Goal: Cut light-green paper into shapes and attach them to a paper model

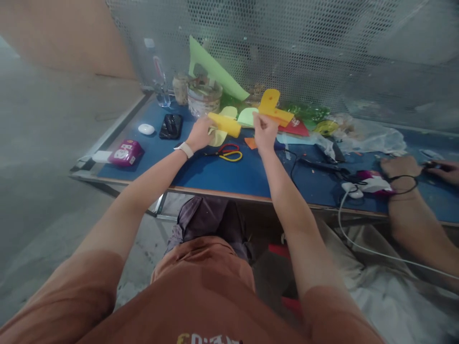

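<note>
My left hand (pixel 201 134), with a pale band on the wrist, is closed on the left end of a yellow paper piece (pixel 229 125) that looks rolled or curved. Pale yellow paper shapes (pixel 218 138) with rounded ends show above and below it. In my right hand (pixel 265 131), pinched between thumb and fingers, is an orange-yellow paper cutout (pixel 270 101) with rounded lobes and small holes. A light green rounded paper (pixel 247 117) lies just left of that hand. Below my hands rest scissors (pixel 231 153) with one red and one yellow handle loop.
On the blue table (pixel 201 174) stand a water bottle (pixel 161 81), a tub (pixel 204 98) and a jar (pixel 180 88). A black phone (pixel 171 126), white case (pixel 146 129) and purple pack (pixel 125 153) lie left. Right are plastic bags (pixel 373 136), cables and another person's hand (pixel 400 167).
</note>
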`<state>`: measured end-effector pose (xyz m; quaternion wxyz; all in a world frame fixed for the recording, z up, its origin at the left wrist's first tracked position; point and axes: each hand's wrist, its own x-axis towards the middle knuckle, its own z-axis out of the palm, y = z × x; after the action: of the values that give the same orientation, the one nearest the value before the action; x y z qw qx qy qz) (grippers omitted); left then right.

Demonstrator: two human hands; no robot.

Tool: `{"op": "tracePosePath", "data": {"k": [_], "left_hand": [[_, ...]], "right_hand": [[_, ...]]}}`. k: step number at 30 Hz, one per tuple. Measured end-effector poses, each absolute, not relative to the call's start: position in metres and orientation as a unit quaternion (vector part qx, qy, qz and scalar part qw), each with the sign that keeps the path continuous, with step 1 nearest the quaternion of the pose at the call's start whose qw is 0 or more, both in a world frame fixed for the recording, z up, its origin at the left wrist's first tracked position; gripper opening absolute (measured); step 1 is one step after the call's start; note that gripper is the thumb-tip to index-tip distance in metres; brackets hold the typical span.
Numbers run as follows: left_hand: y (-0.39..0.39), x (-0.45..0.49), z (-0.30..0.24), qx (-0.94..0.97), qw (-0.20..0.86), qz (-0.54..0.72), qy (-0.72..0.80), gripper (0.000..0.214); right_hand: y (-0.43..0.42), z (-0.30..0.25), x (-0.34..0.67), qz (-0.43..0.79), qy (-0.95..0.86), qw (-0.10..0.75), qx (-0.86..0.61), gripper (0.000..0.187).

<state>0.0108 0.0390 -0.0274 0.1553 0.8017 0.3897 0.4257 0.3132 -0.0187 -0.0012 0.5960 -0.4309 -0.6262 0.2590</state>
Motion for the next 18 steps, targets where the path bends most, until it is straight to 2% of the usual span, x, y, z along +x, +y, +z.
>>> {"op": "tracePosePath", "data": {"k": [4,8,14,18], "left_hand": [[0.049,0.003,-0.032,0.791,0.144,0.411,0.43,0.026],[0.054,0.001,-0.037,0.792,0.146,0.4,0.437,0.03],[0.051,0.004,-0.038,0.797,0.147,0.406,0.421,0.032],[0.045,0.005,-0.033,0.804,0.145,0.4,0.416,0.035]], "right_hand": [[-0.006,0.007,0.296,0.158,-0.633,0.6,-0.463,0.065],[0.011,0.005,0.282,0.129,-0.642,0.587,-0.476,0.052],[0.011,-0.012,0.281,0.107,-0.666,0.566,-0.474,0.06],[0.013,-0.016,0.285,0.08,-0.659,0.571,-0.483,0.054]]}}
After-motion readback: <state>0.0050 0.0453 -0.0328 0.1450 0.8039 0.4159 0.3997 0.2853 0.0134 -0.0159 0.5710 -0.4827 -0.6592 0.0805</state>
